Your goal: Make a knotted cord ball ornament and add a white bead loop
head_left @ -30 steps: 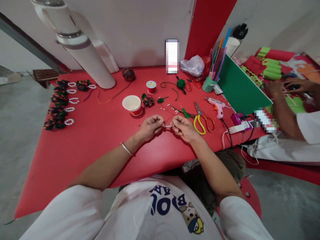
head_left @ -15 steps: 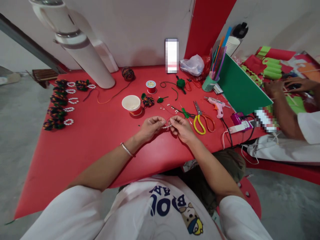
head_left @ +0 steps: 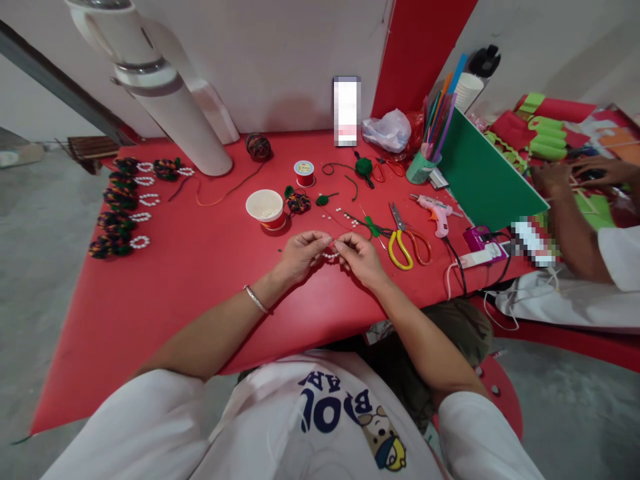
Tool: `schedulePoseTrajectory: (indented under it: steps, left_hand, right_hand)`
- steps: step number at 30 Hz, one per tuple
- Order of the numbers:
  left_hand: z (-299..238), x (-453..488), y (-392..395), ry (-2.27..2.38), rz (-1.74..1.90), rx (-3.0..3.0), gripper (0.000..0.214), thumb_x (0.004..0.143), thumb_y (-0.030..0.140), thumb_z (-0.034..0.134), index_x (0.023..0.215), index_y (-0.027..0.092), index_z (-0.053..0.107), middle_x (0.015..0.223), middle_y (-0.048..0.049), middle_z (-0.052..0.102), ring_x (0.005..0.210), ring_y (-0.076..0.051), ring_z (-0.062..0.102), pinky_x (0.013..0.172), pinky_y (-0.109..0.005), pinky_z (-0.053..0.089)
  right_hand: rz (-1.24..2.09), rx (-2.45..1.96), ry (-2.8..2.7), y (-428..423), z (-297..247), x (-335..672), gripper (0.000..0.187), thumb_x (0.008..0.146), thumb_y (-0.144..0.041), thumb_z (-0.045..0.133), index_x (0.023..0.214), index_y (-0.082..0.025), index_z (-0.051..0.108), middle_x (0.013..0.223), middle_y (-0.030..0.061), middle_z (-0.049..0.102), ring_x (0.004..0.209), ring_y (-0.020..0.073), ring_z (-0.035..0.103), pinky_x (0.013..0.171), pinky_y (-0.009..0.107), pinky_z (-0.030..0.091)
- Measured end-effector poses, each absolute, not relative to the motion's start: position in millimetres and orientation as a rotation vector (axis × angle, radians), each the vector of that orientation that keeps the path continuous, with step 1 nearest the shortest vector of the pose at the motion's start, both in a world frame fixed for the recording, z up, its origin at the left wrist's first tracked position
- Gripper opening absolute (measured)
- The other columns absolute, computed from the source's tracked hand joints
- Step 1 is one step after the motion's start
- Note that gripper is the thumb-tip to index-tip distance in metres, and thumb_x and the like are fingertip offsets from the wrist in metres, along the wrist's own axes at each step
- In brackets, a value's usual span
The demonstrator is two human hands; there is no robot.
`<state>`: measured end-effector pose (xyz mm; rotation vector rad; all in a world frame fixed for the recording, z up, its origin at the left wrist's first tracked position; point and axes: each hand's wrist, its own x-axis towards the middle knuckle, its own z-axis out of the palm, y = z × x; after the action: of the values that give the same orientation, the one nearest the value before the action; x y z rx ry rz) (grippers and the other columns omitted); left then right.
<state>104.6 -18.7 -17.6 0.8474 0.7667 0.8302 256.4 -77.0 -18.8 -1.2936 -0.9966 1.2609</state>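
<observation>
Over the red table (head_left: 200, 300), my left hand (head_left: 306, 256) and my right hand (head_left: 361, 257) meet fingertip to fingertip. Both are closed in a pinch on a short string of white pearl beads (head_left: 331, 256), which hangs in a small curve between them. Fingers partly hide the thread. Loose pearl beads (head_left: 354, 223) lie just beyond my right hand. A white paper cup (head_left: 265, 205) with beads inside stands past my left hand, beside a dark multicoloured yarn piece (head_left: 299, 202). Scissors (head_left: 401, 248) with yellow and orange handles rest right of my right hand.
Finished yarn pieces with pearl loops (head_left: 120, 197) line the left side. Further back are a thread spool (head_left: 304, 173), a yarn ball (head_left: 258, 147) and a phone (head_left: 347, 111). A pink glue gun (head_left: 436, 213) lies right, near a green board (head_left: 493, 173); another person's hands (head_left: 553, 180) work beyond it.
My fingertips have drawn closer together, and the beads now sag in a curve below them instead of lying nearly straight. The view has shifted slightly.
</observation>
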Motion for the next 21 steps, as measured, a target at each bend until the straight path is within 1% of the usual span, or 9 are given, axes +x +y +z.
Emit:
schedulePoseTrajectory:
  steps: [5,9,14,17,21]
  left_hand:
    - [-14.4,105.3,-19.2,0.797,0.822,0.852,0.048,0.055,0.049,0.098,0.072,0.014,0.070,0.040,0.0070,0.048,0.033,-0.005,0.034,0.036,-0.020,0.023]
    - [-15.1,103.0,-17.8,0.821,0.802,0.856,0.049,0.055,0.050,0.098,0.074,0.014,0.071,0.040,0.0085,0.045,0.033,-0.005,0.033,0.034,-0.020,0.024]
    - [-19.1,100.3,-16.2,0.825,0.782,0.888,0.047,0.056,0.050,0.097,0.073,0.014,0.071,0.040,0.0078,0.045,0.033,-0.006,0.034,0.034,-0.021,0.026]
    - [-19.2,101.1,-16.2,0.808,0.797,0.886,0.046,0.056,0.048,0.097,0.070,0.014,0.069,0.042,0.0064,0.049,0.034,-0.005,0.034,0.035,-0.020,0.025]
    - [-15.4,102.9,-15.3,0.767,0.855,0.835,0.045,0.056,0.044,0.097,0.070,0.014,0.066,0.053,0.0026,0.059,0.038,-0.004,0.040,0.038,-0.019,0.026]
  right_hand:
    - [1.030,-1.359,-1.223,-80.4,-14.4,259.7,0.027,0.091,-0.050,0.063,0.087,-0.023,0.062,0.071,-0.0025,0.059,0.062,0.0126,0.055,0.061,0.026,0.048]
    - [0.889,-1.401,-1.367,-81.9,-13.9,261.5,0.019,0.095,-0.041,0.059,0.087,-0.023,0.064,0.077,-0.0002,0.063,0.069,0.0154,0.058,0.072,0.029,0.049]
    - [0.790,-1.413,-1.474,-80.6,-16.2,262.7,0.017,0.094,-0.035,0.059,0.084,-0.024,0.065,0.082,0.0019,0.066,0.078,0.0174,0.059,0.080,0.030,0.048]
    - [0.802,-1.405,-1.455,-80.8,-15.4,262.0,0.017,0.094,-0.035,0.060,0.084,-0.023,0.065,0.080,0.0014,0.066,0.075,0.0163,0.059,0.078,0.030,0.048]
    - [1.092,-1.352,-1.285,-81.6,-14.7,260.1,0.020,0.091,-0.042,0.064,0.093,-0.023,0.068,0.074,-0.0017,0.064,0.060,0.0127,0.057,0.059,0.026,0.048]
